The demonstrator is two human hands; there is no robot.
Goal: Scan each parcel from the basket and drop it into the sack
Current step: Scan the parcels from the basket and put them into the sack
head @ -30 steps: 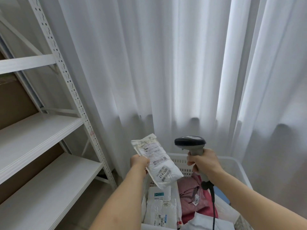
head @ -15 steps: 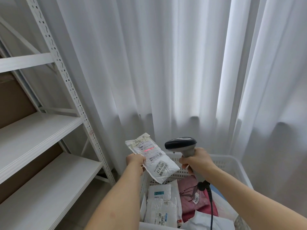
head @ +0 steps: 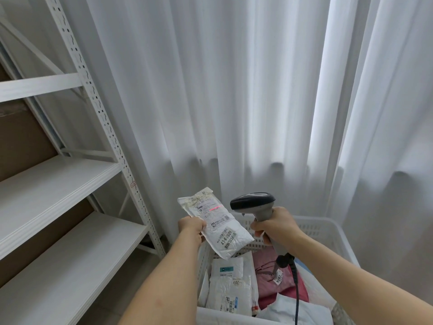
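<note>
Parcel stockroom — bare metal shelving [head: 70, 184], basket [head: 328, 233] of labelled mailers.

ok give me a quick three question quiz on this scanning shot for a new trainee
1. True or false: the red scan line falls on the label of the white parcel.
2. Which hand grips the scanner? A) left hand B) right hand
3. Fill in: the pink parcel lies in the ____.

Key: 1 true; 2 B; 3 basket.

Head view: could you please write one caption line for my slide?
Left hand holds a white parcel under the red line of the scanner gripped by the right hand.
</note>
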